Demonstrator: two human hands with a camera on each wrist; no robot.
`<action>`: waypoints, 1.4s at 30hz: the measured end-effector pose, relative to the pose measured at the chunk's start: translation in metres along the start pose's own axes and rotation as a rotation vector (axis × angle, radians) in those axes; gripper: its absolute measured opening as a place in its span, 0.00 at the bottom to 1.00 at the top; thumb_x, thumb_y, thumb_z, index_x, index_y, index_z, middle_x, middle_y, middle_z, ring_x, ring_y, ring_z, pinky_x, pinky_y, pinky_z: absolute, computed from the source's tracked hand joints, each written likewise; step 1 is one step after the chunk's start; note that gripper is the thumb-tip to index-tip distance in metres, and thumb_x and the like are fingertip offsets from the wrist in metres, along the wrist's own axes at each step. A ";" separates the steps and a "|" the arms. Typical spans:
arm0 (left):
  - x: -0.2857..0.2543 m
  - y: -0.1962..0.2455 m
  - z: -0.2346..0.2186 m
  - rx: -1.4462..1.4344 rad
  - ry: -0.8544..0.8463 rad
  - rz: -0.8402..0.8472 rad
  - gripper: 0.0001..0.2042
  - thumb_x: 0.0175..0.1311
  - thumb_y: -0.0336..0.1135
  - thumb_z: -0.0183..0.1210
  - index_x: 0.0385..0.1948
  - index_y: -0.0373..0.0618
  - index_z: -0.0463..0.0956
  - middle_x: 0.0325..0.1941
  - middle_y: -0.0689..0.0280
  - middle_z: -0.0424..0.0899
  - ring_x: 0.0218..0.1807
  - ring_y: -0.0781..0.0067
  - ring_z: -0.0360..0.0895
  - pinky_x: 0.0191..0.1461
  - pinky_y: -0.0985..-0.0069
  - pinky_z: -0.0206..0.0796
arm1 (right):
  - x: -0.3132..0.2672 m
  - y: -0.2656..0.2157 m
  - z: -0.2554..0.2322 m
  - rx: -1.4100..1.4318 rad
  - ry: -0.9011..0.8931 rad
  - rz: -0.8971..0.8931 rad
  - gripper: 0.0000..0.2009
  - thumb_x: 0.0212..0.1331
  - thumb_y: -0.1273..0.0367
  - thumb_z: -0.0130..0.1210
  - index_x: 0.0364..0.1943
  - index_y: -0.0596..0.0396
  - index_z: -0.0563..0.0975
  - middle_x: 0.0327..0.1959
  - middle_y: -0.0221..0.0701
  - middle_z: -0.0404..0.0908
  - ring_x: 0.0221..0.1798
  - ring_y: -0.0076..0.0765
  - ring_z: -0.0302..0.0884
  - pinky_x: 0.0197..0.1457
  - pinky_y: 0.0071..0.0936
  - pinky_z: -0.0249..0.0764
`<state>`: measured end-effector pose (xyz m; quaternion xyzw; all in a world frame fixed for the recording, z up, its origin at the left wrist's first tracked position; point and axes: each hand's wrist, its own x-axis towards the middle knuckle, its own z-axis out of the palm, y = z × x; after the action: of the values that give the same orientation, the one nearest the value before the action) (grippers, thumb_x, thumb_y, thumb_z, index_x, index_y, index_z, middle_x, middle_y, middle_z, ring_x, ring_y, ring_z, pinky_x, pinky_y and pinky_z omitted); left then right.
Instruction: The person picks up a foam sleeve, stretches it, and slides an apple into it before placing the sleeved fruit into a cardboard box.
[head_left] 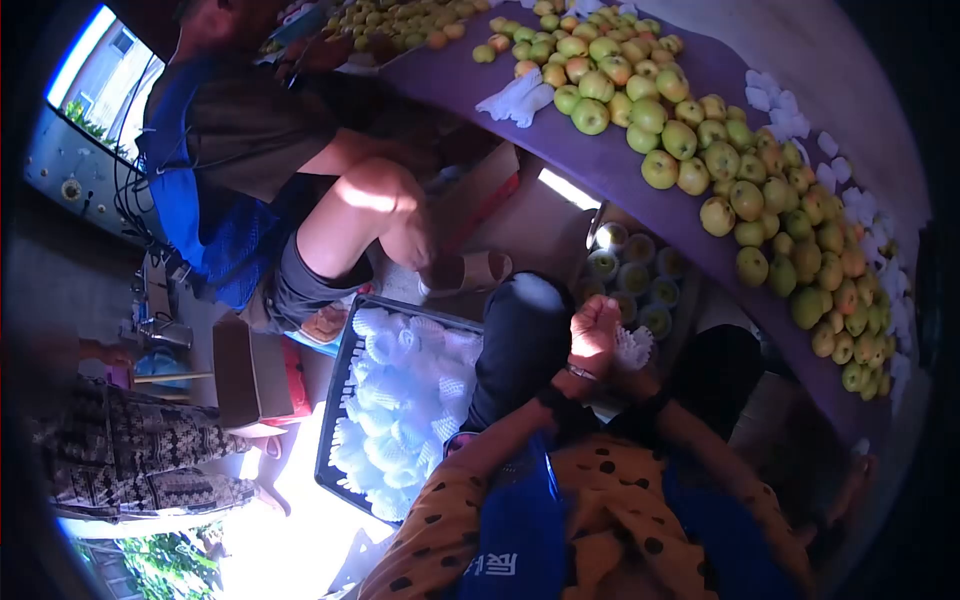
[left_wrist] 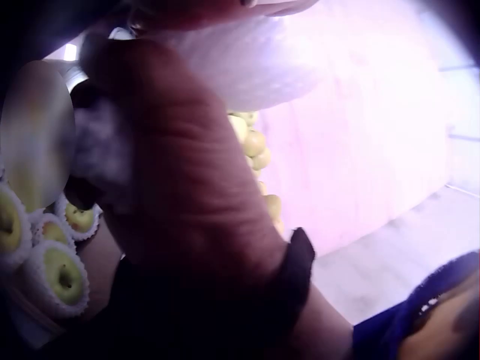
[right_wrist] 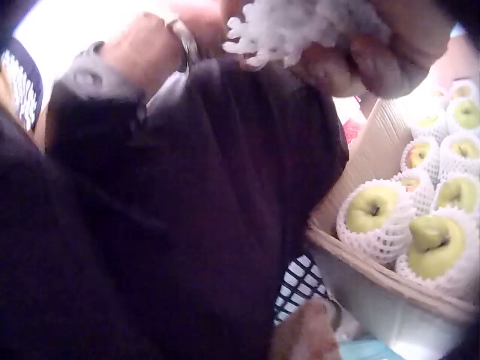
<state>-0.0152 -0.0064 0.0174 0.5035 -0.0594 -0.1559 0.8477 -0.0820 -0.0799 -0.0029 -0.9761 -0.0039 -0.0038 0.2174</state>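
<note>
In the head view my left hand (head_left: 593, 335), a bracelet at its wrist, has its fingers curled close against a white foam net (head_left: 634, 347). My right hand (head_left: 632, 380) is beside it, partly in shadow under the net. The right wrist view shows my right hand (right_wrist: 390, 60) with fingers curled round the frilled foam net (right_wrist: 300, 30); whether an apple is inside, I cannot tell. In the left wrist view my left hand (left_wrist: 202, 165) fills the middle, with pale foam net (left_wrist: 247, 67) at its upper edge.
A cardboard box of netted apples (head_left: 630, 270) stands in front of my knees. At my left is a black crate (head_left: 335, 425) full of foam nets (head_left: 385, 400). Loose apples (head_left: 720, 160) cover the purple-covered surface (head_left: 440, 75). Another person (head_left: 250, 150) sits at upper left.
</note>
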 end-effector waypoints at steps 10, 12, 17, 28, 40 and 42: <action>0.027 0.073 0.007 0.721 -0.222 0.092 0.34 0.47 0.44 0.60 0.54 0.37 0.54 0.53 0.52 0.63 0.56 0.59 0.60 0.58 0.67 0.52 | 0.043 0.018 -0.034 1.152 0.368 0.252 0.16 0.44 0.71 0.54 0.40 0.57 0.69 0.39 0.30 0.73 0.38 0.30 0.71 0.38 0.28 0.67; 0.022 0.060 0.015 0.858 -0.278 0.051 0.36 0.42 0.41 0.63 0.53 0.38 0.55 0.48 0.51 0.67 0.51 0.57 0.66 0.54 0.67 0.57 | 0.048 -0.023 -0.065 1.266 0.360 0.155 0.14 0.45 0.70 0.54 0.37 0.59 0.69 0.35 0.28 0.75 0.34 0.29 0.73 0.36 0.28 0.69; 0.040 0.048 0.016 0.191 -0.087 0.093 0.17 0.48 0.22 0.56 0.42 0.38 0.66 0.38 0.64 0.75 0.40 0.78 0.71 0.45 0.80 0.63 | 0.069 -0.009 -0.071 0.746 0.100 0.034 0.27 0.39 0.65 0.61 0.46 0.59 0.66 0.42 0.36 0.73 0.41 0.37 0.72 0.44 0.32 0.67; 0.251 0.195 0.002 1.274 0.061 1.010 0.20 0.32 0.26 0.60 0.36 0.39 0.72 0.34 0.56 0.75 0.40 0.60 0.72 0.44 0.72 0.63 | 0.059 0.051 -0.050 0.855 -0.040 0.212 0.18 0.44 0.67 0.57 0.41 0.58 0.70 0.37 0.37 0.74 0.38 0.34 0.74 0.39 0.28 0.69; 0.398 0.211 0.004 1.398 0.380 0.859 0.20 0.34 0.35 0.63 0.35 0.41 0.72 0.33 0.56 0.77 0.38 0.58 0.74 0.42 0.68 0.64 | 0.073 0.050 -0.064 0.656 -0.012 0.305 0.12 0.44 0.68 0.54 0.33 0.59 0.73 0.28 0.42 0.74 0.33 0.46 0.72 0.36 0.35 0.67; 0.402 0.199 0.003 1.465 0.386 0.851 0.20 0.34 0.35 0.64 0.34 0.44 0.72 0.33 0.57 0.76 0.39 0.55 0.72 0.41 0.65 0.64 | 0.074 0.049 -0.069 0.715 -0.024 0.358 0.11 0.43 0.69 0.55 0.33 0.58 0.73 0.28 0.41 0.74 0.31 0.45 0.73 0.35 0.33 0.68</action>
<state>0.4041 -0.0510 0.1700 0.8751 -0.1834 0.3400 0.2915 -0.0079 -0.1529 0.0393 -0.8240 0.1626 0.0474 0.5407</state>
